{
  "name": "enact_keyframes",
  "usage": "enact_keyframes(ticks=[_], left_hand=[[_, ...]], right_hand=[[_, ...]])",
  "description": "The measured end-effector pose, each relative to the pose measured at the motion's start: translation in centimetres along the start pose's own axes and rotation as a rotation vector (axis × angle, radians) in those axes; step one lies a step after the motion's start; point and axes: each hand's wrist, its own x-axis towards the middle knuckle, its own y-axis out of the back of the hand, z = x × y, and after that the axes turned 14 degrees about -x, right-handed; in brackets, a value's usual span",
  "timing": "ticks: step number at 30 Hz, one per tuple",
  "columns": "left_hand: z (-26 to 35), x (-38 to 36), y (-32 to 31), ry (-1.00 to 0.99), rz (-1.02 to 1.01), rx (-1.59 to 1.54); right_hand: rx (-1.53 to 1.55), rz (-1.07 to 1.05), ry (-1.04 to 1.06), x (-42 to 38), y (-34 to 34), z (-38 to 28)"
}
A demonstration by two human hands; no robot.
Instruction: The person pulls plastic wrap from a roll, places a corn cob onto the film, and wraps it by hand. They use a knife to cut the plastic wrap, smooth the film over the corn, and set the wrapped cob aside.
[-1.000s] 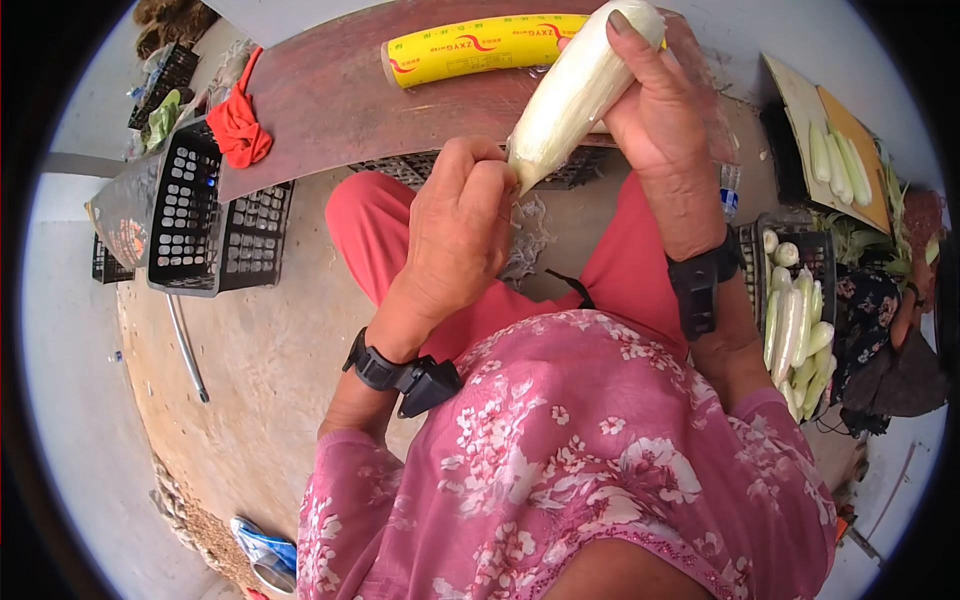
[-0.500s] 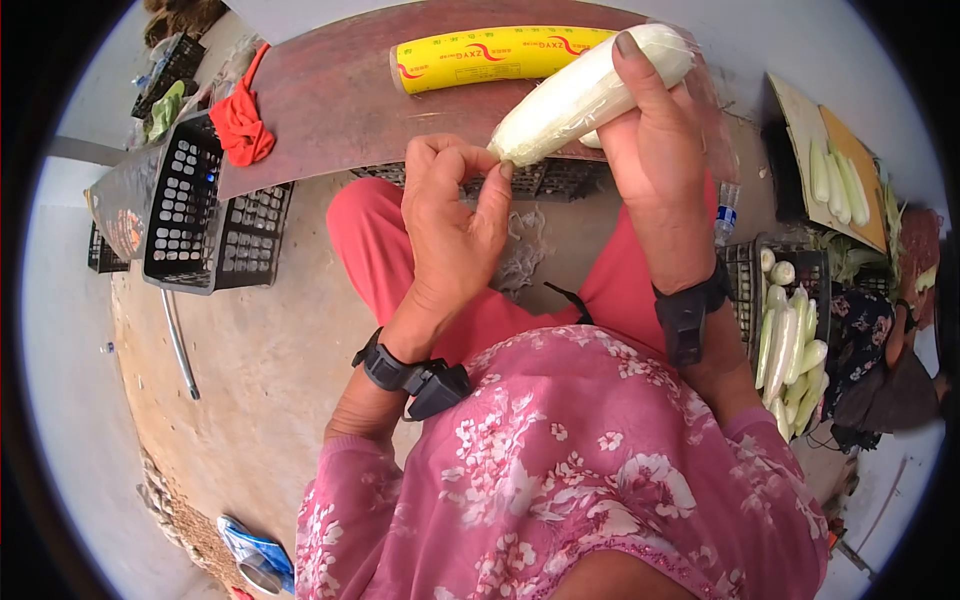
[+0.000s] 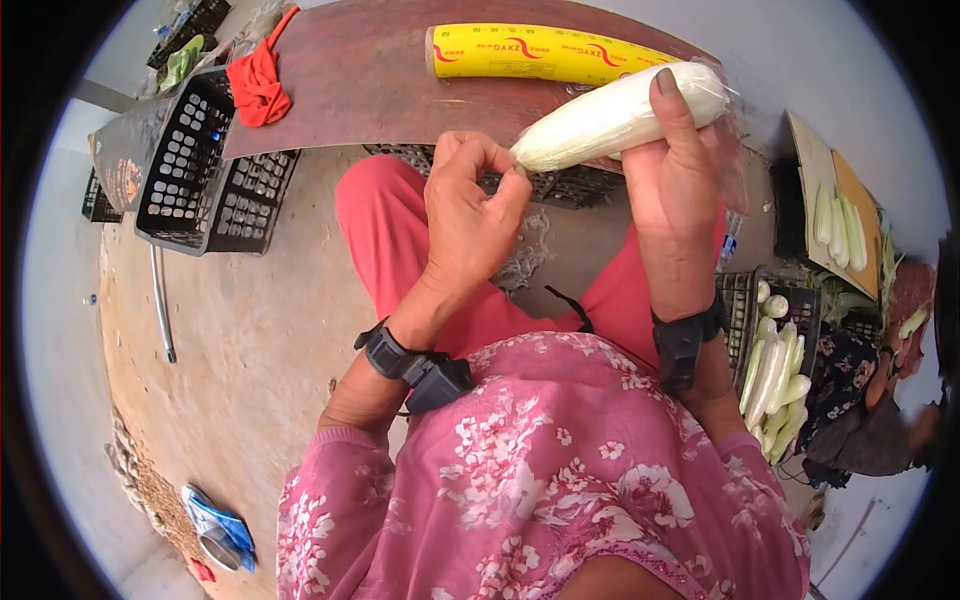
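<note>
My right hand [image 3: 678,185] supports a pale ear of corn [image 3: 620,112] in its husk, thumb laid along the top and fingers underneath. Shiny clear film seems to cover the ear. At its narrow left end, my left hand [image 3: 472,205] pinches the tip between thumb and fingers. Just behind the ear, a yellow printed roll of cling film [image 3: 530,52] lies on the dark red board [image 3: 340,85]. Some clear film hangs near the board's right end. My right fingers are partly hidden behind the corn.
At left stands a black crate [image 3: 205,165] beside a red cloth [image 3: 262,88]. A crate of pale ears [image 3: 772,385] sits at right, near another person's patterned sleeve [image 3: 845,375]. More ears [image 3: 840,228] lie on cardboard. A metal rod [image 3: 162,305] is on the floor.
The view has shifted, so the board and crates sit differently in frame. The ear is tilted closer to level. My hands keep the same hold on it.
</note>
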Motion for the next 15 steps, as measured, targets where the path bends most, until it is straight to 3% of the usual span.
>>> enact_keyframes(ticks=[7,10,15], left_hand=[[0.0,0.5,1.1,0.572,-0.059,-0.276],[-1.0,0.2,1.3,0.548,0.027,-0.483],[0.3,-0.1,1.4,0.41,-0.031,-0.517]], right_hand=[[0.003,0.052,0.012,0.4,0.7,0.8],[0.039,0.063,-0.002,0.4,0.9,0.7],[0.012,0.04,-0.001,-0.1,0.4,0.1]])
